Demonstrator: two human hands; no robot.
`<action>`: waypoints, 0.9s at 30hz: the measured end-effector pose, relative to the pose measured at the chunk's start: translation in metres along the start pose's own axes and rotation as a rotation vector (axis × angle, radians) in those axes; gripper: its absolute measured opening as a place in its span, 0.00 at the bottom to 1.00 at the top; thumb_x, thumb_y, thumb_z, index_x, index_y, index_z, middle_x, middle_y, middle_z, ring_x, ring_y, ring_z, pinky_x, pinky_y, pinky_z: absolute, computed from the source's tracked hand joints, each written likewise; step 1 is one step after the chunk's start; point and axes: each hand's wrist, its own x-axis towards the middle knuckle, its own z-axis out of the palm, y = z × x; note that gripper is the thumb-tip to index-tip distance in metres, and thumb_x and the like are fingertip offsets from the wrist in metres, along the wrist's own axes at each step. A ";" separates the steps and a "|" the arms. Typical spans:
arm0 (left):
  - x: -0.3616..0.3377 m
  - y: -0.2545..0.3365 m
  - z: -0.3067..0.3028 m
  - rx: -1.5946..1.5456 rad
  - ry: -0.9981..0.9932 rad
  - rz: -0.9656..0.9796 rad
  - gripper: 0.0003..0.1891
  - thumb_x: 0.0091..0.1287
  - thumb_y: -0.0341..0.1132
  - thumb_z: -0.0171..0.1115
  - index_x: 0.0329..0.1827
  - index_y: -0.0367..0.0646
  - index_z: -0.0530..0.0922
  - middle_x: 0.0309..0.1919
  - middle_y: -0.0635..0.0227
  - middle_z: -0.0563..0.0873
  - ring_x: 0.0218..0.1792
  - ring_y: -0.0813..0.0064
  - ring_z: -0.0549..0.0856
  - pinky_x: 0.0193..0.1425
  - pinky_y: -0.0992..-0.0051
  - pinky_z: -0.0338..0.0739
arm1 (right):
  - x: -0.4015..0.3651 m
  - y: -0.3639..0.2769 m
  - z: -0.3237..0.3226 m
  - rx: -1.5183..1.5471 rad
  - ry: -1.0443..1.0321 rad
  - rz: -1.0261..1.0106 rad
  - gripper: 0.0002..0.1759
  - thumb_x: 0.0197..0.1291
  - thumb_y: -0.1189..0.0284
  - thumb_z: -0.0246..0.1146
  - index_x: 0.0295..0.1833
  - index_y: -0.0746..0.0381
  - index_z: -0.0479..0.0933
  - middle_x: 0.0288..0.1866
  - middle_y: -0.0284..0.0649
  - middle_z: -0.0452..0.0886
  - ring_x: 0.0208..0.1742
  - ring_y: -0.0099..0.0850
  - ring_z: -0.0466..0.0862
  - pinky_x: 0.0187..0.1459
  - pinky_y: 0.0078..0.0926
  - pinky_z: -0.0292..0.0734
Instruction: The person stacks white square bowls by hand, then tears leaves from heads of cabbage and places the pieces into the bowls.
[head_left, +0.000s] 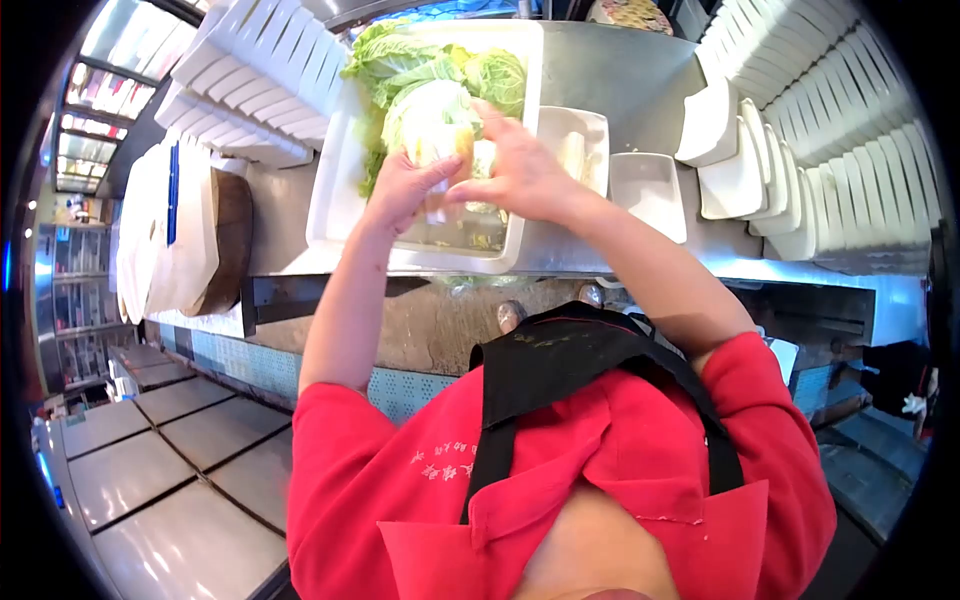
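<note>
A pale napa cabbage [425, 112] is held over a large white tub [533, 100] in the head view. My left hand [405, 188] grips its stem end from below, the thumb across it. Beside the cabbage's right side is my right hand [525, 165], thumb and fingers spread apart. Its fingertips reach the cabbage's edge, though blur hides whether they press on it. More leafy green cabbage [495, 78] lies at the back of the tub. Shallow water and leaf bits show at the tub's front.
Right of the tub stand a white dish [597, 130] with a pale piece in it and another white dish [645, 195]. Stacked white dishes [860, 90] line the right, more stacks [260, 75] the left. A round chopping block [232, 235] sits at far left.
</note>
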 end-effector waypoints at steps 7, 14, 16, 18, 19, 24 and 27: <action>0.002 -0.001 0.027 -0.223 0.005 -0.070 0.20 0.70 0.44 0.52 0.57 0.39 0.70 0.46 0.63 0.81 0.41 0.73 0.83 0.42 0.72 0.82 | 0.015 0.006 -0.014 0.413 -0.215 0.013 0.42 0.49 0.69 0.69 0.69 0.61 0.57 0.56 0.49 0.72 0.48 0.37 0.78 0.50 0.30 0.75; 0.008 -0.010 0.036 -0.395 -0.052 -0.191 0.18 0.70 0.43 0.52 0.54 0.38 0.71 0.41 0.62 0.82 0.37 0.71 0.84 0.40 0.69 0.83 | 0.009 0.037 -0.047 0.797 -0.318 0.347 0.31 0.53 0.78 0.63 0.64 0.61 0.65 0.38 0.39 0.78 0.38 0.23 0.80 0.33 0.22 0.81; 0.015 -0.014 0.035 -0.511 -0.180 -0.222 0.21 0.71 0.48 0.48 0.55 0.38 0.70 0.40 0.60 0.82 0.36 0.67 0.85 0.41 0.65 0.82 | 0.005 0.030 -0.054 0.791 -0.262 0.387 0.29 0.52 0.77 0.64 0.62 0.64 0.67 0.33 0.35 0.78 0.32 0.21 0.79 0.29 0.18 0.76; 0.023 -0.016 0.042 -0.606 -0.163 -0.275 0.22 0.70 0.49 0.48 0.56 0.39 0.70 0.41 0.59 0.82 0.38 0.66 0.84 0.42 0.63 0.82 | 0.007 0.029 -0.058 0.630 -0.195 0.370 0.28 0.51 0.76 0.64 0.60 0.65 0.68 0.33 0.35 0.78 0.31 0.20 0.78 0.26 0.17 0.74; 0.025 -0.016 0.047 -0.704 -0.139 -0.327 0.23 0.70 0.51 0.47 0.56 0.40 0.70 0.41 0.59 0.82 0.39 0.65 0.84 0.44 0.62 0.81 | 0.006 0.030 -0.061 0.468 -0.135 0.354 0.28 0.50 0.76 0.65 0.59 0.67 0.70 0.33 0.35 0.79 0.29 0.20 0.78 0.24 0.17 0.73; 0.022 -0.017 0.074 -0.895 -0.268 -0.379 0.25 0.64 0.56 0.55 0.52 0.44 0.71 0.28 0.65 0.73 0.25 0.76 0.70 0.29 0.77 0.66 | -0.023 0.047 -0.111 0.203 0.062 0.239 0.14 0.52 0.73 0.63 0.46 0.64 0.75 0.30 0.38 0.79 0.26 0.22 0.78 0.21 0.19 0.73; 0.020 -0.016 0.080 -0.950 -0.381 -0.358 0.24 0.63 0.45 0.56 0.57 0.39 0.68 0.32 0.63 0.73 0.27 0.75 0.70 0.32 0.77 0.66 | -0.060 0.087 -0.138 -0.245 0.211 0.100 0.08 0.49 0.76 0.59 0.36 0.65 0.76 0.33 0.39 0.80 0.31 0.36 0.81 0.31 0.26 0.78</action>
